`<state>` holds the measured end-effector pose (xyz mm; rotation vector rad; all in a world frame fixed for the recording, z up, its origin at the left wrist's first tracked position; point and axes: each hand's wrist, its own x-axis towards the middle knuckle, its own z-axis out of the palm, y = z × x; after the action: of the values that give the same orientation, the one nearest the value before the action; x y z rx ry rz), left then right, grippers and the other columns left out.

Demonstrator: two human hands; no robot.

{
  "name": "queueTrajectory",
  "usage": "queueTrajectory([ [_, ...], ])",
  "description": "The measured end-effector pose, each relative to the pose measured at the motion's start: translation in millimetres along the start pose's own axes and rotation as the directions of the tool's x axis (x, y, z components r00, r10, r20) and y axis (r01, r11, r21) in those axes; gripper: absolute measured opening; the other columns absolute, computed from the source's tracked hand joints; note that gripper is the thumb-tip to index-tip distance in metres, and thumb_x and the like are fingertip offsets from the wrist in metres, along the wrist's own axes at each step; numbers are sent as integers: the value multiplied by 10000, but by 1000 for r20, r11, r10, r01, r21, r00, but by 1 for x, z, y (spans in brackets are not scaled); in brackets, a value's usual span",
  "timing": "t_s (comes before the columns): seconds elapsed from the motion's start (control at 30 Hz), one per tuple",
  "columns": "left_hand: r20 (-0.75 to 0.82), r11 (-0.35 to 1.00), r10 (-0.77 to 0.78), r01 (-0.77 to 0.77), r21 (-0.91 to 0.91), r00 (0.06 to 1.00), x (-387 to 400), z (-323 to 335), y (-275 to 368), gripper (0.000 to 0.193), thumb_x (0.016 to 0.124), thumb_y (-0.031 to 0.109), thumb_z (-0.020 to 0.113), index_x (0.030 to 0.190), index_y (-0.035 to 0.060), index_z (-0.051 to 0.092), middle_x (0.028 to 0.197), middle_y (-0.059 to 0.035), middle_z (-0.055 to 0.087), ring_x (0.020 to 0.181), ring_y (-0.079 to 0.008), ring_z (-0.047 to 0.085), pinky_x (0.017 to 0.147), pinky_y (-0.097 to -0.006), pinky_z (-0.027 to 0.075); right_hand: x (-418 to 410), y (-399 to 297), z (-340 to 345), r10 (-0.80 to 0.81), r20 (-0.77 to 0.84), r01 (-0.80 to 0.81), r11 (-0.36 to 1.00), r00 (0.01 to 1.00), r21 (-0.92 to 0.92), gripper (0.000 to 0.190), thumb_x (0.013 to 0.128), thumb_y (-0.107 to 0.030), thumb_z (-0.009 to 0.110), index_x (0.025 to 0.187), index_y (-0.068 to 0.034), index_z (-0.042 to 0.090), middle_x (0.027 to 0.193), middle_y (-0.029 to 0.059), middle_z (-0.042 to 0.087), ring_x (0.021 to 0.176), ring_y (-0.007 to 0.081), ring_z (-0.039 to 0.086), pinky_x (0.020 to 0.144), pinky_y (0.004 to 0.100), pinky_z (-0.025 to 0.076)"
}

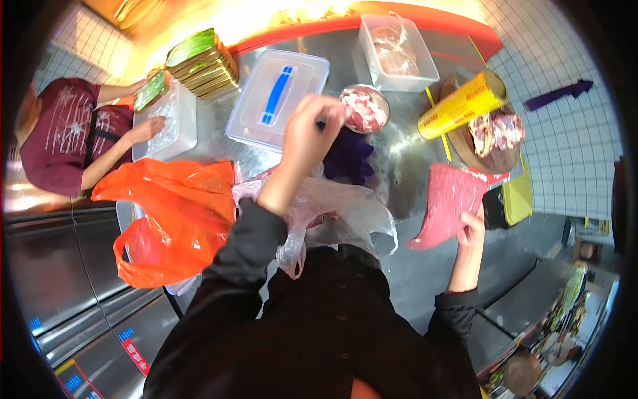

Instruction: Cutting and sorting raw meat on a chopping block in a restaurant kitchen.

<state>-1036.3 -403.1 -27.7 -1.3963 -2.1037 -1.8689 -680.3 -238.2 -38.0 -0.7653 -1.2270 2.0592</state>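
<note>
My right hand (472,227) grips a large slab of raw red meat (451,207) by its lower right edge, holding it up over the steel table's right side. My left hand (311,132) is raised beside a round bowl of meat and fat pieces (366,109), fingers curled and blurred. Whether something small is pinched in them, I cannot make out. Beneath that hand lies a dark purple bundle (349,154). A translucent plastic bag (344,199) with some meat inside lies close before me, partly behind my left forearm. An orange plastic bag (174,209) sits to its left.
A lidded plastic box (276,95), an open tub with bagged food (398,55) and stacked foil-sided trays (202,62) stand farther back. A yellow roll (461,104) lies by meat on a round cutting board (498,159). At left, a co-worker (70,134) reaches into a white tub (172,124).
</note>
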Motion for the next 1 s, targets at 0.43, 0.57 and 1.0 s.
queueTrajectory([
  [0.43,711,959,-190,-26,281,677,-19,44,-31,597,755,154,754,1311,55,561,1259,-180,580,1174,-333,574,1004,-423,453,-64,65,39,623,297,-476,762,723,-439,645,638,-158,874,1217,-10,631,1132,51,683,1052,174,612,944,324,474],
  [0.57,821,775,-141,-455,439,553,-94,-12,25,864,744,123,776,1501,119,361,1426,-201,464,1294,-343,492,1050,-411,416,-30,130,69,676,362,-390,695,642,-604,513,687,-154,855,1142,-9,670,1080,48,699,982,164,620,873,322,491],
  [1.0,664,866,-313,-83,493,679,-57,-57,57,741,729,-121,479,1412,163,498,1206,-241,635,1081,-425,615,902,-505,506,9,237,174,399,-170,-210,745,901,633,448,923,-301,686,1303,-96,568,1203,59,646,1169,239,593,1040,439,457],
])
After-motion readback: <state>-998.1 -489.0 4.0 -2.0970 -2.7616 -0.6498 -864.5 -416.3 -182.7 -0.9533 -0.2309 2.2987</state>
